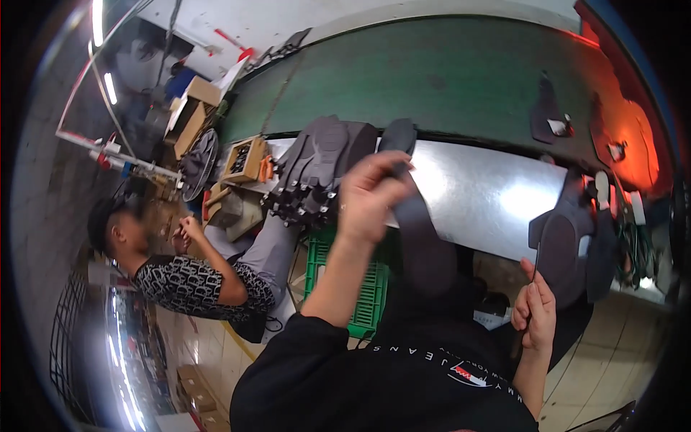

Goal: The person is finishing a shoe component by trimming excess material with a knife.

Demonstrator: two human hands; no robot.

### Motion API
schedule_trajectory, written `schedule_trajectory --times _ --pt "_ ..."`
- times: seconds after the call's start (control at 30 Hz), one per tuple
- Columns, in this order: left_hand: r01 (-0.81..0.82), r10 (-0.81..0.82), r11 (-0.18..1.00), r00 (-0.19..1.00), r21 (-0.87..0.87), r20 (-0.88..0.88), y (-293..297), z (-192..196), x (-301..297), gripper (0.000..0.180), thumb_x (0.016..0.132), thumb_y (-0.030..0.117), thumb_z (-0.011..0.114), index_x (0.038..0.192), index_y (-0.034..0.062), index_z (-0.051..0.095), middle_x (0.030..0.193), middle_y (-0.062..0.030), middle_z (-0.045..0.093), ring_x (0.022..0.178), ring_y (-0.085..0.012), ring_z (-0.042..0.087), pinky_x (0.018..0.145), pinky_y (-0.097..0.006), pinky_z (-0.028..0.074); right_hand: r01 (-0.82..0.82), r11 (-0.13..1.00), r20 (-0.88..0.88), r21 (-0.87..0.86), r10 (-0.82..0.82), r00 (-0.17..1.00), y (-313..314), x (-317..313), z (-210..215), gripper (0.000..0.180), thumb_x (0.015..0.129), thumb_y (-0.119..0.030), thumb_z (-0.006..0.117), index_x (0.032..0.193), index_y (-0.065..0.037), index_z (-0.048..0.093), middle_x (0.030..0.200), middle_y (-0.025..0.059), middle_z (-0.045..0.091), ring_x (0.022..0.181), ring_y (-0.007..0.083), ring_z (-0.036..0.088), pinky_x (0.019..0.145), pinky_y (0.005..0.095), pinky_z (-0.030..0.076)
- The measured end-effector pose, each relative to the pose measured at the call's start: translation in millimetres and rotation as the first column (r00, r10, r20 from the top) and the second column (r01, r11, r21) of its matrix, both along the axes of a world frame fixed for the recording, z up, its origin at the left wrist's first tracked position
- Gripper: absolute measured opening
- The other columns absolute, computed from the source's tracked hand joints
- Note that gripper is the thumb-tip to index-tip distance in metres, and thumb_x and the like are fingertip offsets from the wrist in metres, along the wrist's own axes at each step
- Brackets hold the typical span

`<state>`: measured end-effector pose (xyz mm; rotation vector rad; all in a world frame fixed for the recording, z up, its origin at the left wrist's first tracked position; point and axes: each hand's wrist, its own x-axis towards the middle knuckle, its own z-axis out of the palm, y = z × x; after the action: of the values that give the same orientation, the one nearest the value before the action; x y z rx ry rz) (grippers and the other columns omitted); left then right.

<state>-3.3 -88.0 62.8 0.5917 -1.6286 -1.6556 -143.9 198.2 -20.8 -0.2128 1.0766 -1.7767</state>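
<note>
In the head view, the left hand (371, 196) is raised over the worktop's (475, 191) near edge, fingers clamped on a dark grey shoe insole (425, 241) that hangs down toward the person. The right hand (535, 311) sits below the near edge — fingers pinched on a thin dark tool (536, 248). More insoles (324, 155) are stacked at the worktop's left end.

The person wears a black top (403, 381) with short sleeves, bearing pale lettering and a small red, white and dark emblem on the chest. Both forearms and hands are bare.
</note>
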Motion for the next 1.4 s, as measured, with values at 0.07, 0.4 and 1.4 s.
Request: schedule_trajectory --times 0.07,0.4,1.4 --pt "-0.378 0.314 0.908 0.900 -0.182 -0.302 -39 43 22 0.019 0.080 -0.005 0.062 0.097 0.0020 0.066 0.093 -0.0053 0.066 0.080 -0.0118 0.060 0.072 -0.023 0.048 -0.030 0.999 -0.029 -0.012 0.029 0.999 -14 3 1 0.038 0.099 -0.010 0.039 0.135 0.000 0.043 0.056 -0.0029 0.037 0.041 0.0026 0.030 0.038 0.0164 0.028" --pt "-0.379 0.876 0.475 0.294 -0.794 0.383 -144 -34 159 0.029 0.070 0.013 0.080 0.091 -0.0030 0.069 0.081 -0.0014 0.066 0.068 -0.0088 0.058 0.068 -0.025 0.048 0.103 0.995 -0.398 0.007 -0.092 0.913 -85 -27 15 0.042 0.095 -0.006 0.040 0.137 -0.006 0.043 0.067 -0.0005 0.051 0.054 0.0060 0.046 0.053 0.0208 0.040" --pt "-0.005 0.319 0.627 0.914 -0.779 0.251 18 -100 -358 0.049 0.060 0.039 0.083 0.094 0.0071 0.067 0.094 -0.0129 0.064 0.088 -0.0296 0.061 0.077 -0.041 0.048 0.605 0.793 -0.804 -0.073 -0.406 0.435 -97 -91 -20 0.030 0.088 -0.008 0.052 0.116 -0.005 0.058 0.052 0.0052 0.046 0.045 0.0082 0.044 0.044 0.0302 0.036"
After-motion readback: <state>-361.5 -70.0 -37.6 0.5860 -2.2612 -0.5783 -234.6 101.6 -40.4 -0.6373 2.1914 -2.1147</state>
